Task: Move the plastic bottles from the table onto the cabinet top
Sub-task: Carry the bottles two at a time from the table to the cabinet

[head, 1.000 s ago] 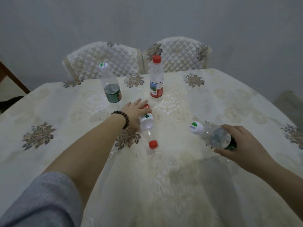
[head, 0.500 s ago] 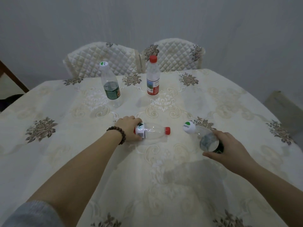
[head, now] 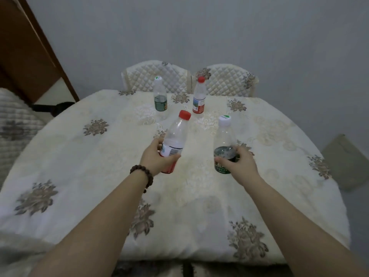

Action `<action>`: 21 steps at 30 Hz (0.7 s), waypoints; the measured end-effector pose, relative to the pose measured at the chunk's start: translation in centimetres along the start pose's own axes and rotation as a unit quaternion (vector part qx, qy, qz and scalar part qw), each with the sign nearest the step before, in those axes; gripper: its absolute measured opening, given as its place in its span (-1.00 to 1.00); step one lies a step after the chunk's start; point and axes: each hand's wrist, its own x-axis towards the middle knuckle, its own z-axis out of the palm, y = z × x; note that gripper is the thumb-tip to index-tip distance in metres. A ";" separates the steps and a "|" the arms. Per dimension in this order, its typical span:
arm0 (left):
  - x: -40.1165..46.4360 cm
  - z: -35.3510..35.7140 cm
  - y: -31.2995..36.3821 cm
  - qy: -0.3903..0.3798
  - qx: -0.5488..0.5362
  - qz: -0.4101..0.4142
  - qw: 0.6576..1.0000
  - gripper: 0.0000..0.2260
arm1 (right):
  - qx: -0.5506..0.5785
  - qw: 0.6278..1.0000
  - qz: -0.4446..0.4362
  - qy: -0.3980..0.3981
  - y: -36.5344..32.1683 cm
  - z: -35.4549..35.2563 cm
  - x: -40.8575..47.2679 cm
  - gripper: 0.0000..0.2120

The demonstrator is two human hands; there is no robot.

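Note:
My left hand [head: 157,158], with a bead bracelet at the wrist, grips a clear red-capped bottle [head: 176,134] by its lower half, lifted off the table and tilted to the right. My right hand [head: 239,163] holds a clear white-capped bottle with a green label [head: 223,140], nearly upright above the cloth. Two more bottles stand at the far side of the table [head: 79,156]: a green-labelled one with a white cap [head: 159,94] and a red-labelled one with a red cap [head: 199,96]. The cabinet top is not visible.
Two quilted white chairs [head: 225,80] stand behind the table against the grey wall. A brown wooden door or panel [head: 26,52] is at the far left, with a quilted seat [head: 14,124] below it. A beige cushion [head: 347,162] lies at the right.
Both bottles were lying on the table in my hands; now they are lifted and turned nearly upright. My view has pulled back from the table.

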 end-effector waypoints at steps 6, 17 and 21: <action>-8.2 -1.7 1.2 0.115 -0.043 -0.004 0.992 -0.58 | 0.031 0.998 -0.029 -0.055 -1.3 0.1 -4.2 -0.59; -25.2 -5.6 -1.9 0.338 -0.065 -0.085 0.935 -0.52 | 0.060 0.963 -0.114 -0.235 -3.0 6.1 -13.5 -0.60; -32.0 -8.9 -3.1 0.432 -0.063 -0.111 0.893 -0.50 | 0.064 0.937 -0.152 -0.307 -5.2 9.8 -18.6 -0.57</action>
